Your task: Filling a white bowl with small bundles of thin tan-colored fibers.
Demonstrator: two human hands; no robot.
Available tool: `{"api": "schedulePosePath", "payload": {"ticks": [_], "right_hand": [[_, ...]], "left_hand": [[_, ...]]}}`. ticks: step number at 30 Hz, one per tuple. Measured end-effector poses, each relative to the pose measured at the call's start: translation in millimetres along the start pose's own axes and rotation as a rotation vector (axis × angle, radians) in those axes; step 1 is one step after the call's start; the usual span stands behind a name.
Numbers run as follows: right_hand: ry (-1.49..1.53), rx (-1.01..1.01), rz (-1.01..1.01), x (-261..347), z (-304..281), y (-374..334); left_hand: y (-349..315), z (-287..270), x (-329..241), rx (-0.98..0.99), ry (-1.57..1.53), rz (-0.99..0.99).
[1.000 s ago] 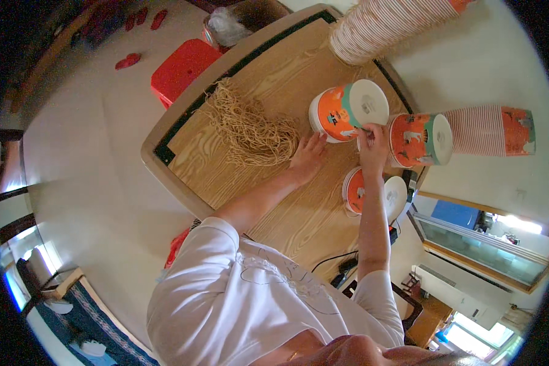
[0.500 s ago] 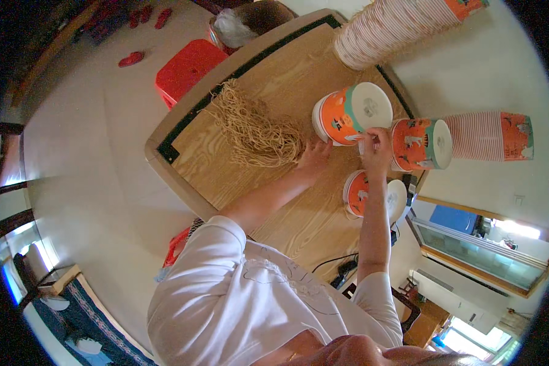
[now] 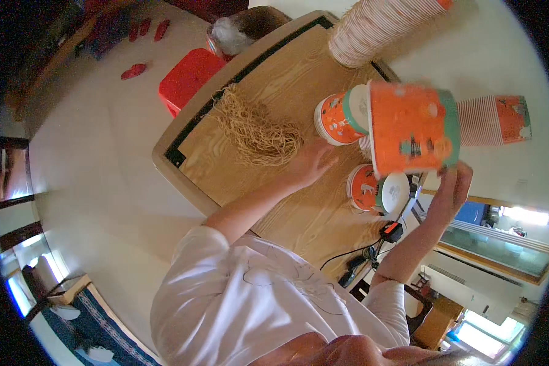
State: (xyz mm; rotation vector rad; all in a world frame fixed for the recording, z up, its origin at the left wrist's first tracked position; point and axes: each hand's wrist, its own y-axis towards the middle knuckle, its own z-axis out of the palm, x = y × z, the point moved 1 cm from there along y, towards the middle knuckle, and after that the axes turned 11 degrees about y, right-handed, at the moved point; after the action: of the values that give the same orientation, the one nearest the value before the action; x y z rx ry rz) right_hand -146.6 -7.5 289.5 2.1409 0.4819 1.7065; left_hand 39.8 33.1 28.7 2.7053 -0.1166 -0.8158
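1. Head view, looking down: wooden counter (image 3: 299,207) with dark edge strip, pale floor around.
2. Right hand (image 3: 448,192) raised off counter, fingers curled under and around the bottom rim of an orange paper bowl (image 3: 413,127); bowl lifted close to the camera, tilted on its side, slightly blurred.
3. Left hand (image 3: 311,163) low over the counter, palm down, fingers loosely spread, holding nothing; fingertips just beside the edge of a heap of dry tan noodles (image 3: 256,131). Contact with the noodles cannot be told.
4. Noodle heap lying loose on the wood, spread from the far-left edge toward the middle.
5. Lidded orange bowl (image 3: 338,116) on its side near the counter's far right, partly hidden behind the lifted bowl.
6. Second lidded orange bowl (image 3: 378,188) on its side nearer the body, just below the lifted one, pale lid facing right.
7. Long stack of nested cups (image 3: 378,27) lying at the far end of the counter; another stack (image 3: 494,120) to the right, behind the lifted bowl.
8. Red stool (image 3: 189,76) on the floor beyond the counter's far-left edge.
9. Black cable and small device (image 3: 391,230) at the near right edge of the counter.
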Motion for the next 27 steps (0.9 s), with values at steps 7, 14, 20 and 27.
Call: {"api": "schedulePosePath", "payload": {"ticks": [7, 14, 20, 27], "right_hand": [[0.626, -0.016, 1.22, -139, -2, -153], [1.106, 0.11, 1.538, -221, 52, -263], [0.019, 0.628, 0.745, -212, 111, -173], [-0.175, 0.825, 0.212, -205, 185, -131]], "left_hand": [[-62, -153, -9, 0.25, -0.942, -0.3], [-120, -133, 10, 0.358, -0.491, -0.458], [-166, -88, 32, 0.382, -0.282, -0.42], [-147, -93, 51, 0.077, -0.203, -0.385]]}}
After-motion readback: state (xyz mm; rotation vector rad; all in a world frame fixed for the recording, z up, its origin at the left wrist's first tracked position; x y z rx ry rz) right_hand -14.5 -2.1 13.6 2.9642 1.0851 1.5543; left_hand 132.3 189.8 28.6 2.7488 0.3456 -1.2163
